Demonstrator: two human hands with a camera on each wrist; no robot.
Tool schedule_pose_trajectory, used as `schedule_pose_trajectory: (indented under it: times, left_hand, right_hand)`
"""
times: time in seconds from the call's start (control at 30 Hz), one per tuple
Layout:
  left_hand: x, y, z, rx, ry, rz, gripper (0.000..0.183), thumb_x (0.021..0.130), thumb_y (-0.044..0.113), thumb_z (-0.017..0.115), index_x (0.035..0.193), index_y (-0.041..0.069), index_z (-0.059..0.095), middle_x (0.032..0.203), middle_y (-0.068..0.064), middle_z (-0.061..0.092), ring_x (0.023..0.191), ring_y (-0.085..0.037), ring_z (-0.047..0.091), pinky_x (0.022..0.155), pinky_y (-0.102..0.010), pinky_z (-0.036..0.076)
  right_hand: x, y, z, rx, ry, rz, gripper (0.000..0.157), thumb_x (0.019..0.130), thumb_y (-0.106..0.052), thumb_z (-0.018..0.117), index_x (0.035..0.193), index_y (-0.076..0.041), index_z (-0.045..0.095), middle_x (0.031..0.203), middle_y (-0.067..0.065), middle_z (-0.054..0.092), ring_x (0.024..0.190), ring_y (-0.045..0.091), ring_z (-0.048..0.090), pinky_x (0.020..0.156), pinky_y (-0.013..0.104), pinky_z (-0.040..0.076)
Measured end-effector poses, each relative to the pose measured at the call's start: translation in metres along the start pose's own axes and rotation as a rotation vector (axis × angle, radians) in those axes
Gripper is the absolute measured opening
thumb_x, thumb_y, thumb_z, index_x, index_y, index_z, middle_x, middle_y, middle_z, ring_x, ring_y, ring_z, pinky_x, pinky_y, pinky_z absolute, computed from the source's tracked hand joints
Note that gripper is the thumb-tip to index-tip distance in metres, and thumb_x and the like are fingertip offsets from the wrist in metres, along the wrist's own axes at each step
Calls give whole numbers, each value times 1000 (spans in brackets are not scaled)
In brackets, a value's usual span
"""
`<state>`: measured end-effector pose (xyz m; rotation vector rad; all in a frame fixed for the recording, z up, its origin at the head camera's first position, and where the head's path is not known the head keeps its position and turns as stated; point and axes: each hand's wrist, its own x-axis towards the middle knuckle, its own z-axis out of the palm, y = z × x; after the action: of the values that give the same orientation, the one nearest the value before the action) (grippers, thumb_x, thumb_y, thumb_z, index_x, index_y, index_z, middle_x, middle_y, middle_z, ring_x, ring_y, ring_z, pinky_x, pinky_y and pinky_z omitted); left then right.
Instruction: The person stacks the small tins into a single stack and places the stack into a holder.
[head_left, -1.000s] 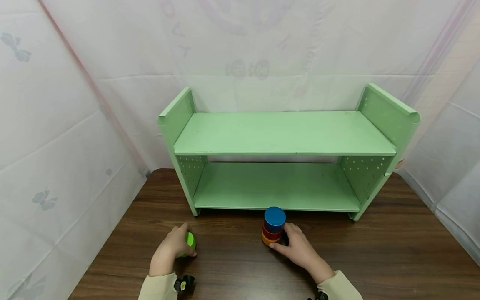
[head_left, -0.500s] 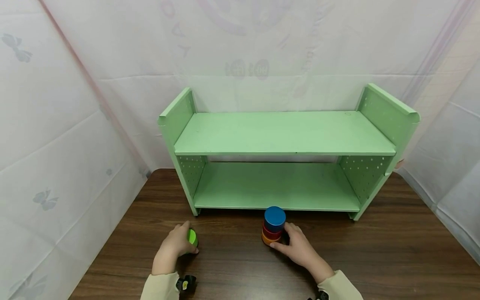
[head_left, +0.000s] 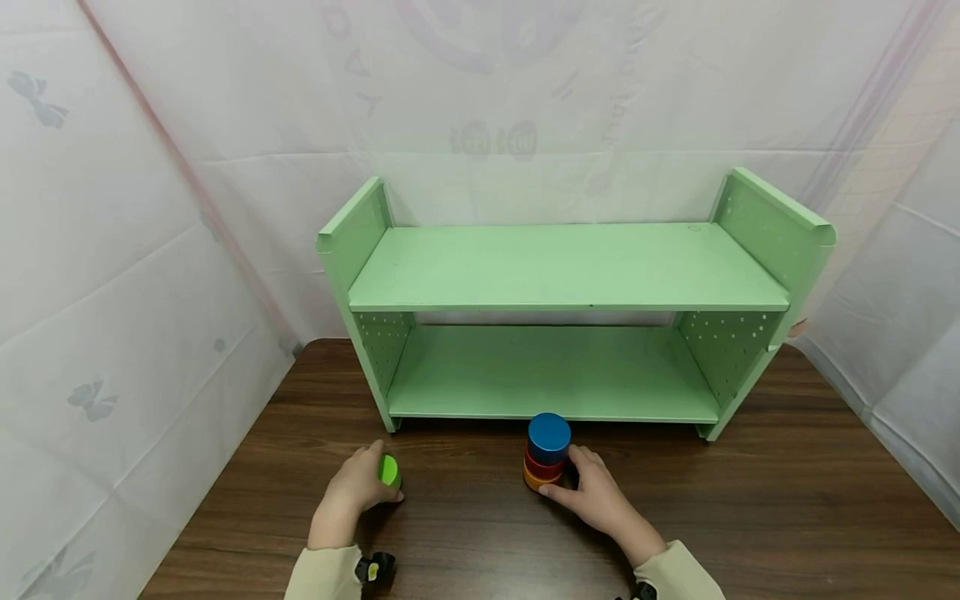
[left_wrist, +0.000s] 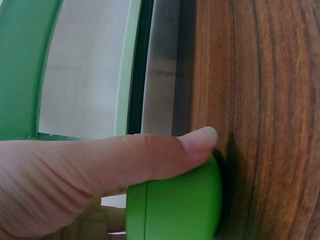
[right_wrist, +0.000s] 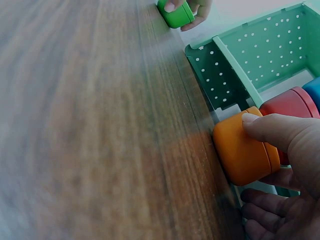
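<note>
Faint "A", "Y" on backdrop (head_left: pixel 450 100), pinching green canister (head_left: pixel 391 472) in left hand (head_left: pixel 352 483), orange canister (right_wrist: pixel 237 150) in right hand (head_left: pixel 595 496), under red canister (head_left: pixel 543 469), blue canister (head_left: pixel 549 435) atop, by two-tier shelf (head_left: pixel 570 268)'s front edge.

A curtained-off space: pale printed sheets (head_left: pixel 495 92) hang on three sides; between them stands a dark wood-grain worktop (head_left: pixel 795 517) bearing a green two-tier shelf (head_left: pixel 562 267); whether home or office, unclear.
</note>
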<state>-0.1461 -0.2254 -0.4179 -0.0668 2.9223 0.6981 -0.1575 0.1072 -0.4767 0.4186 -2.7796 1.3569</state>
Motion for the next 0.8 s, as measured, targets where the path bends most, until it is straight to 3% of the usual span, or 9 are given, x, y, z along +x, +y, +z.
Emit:
schedule_pose_trajectory:
  times: [0.2,0.5,0.8]
  left_hand:
    - [2,0,2,-11,12,15,65,65,15,87,116,-4,52,100,-19,57,80,-28,54,67,-42,47]
    - [5,-1,5,3,19,19,84,66,18,87,132,-10,43,115,-28,55,90,-34,57,71,-45,49]
    - [6,0,6,-2,24,22,84,66,18,87,132,-10,43,114,-27,56,88,-33,57,71,-45,49]
  right_hand:
    - [0,1,0,6,3,1,59,74,-27,82,122,-2,58,115,12,60,115,35,51,93,53,43]
    - [0,0,0,18,2,8,59,74,-27,82,122,-2,58,116,12,60,115,35,51,94,53,43]
    - [0,1,0,22,5,5,59,74,-27,82,121,-3,58,116,12,60,115,35,51,94,53,43]
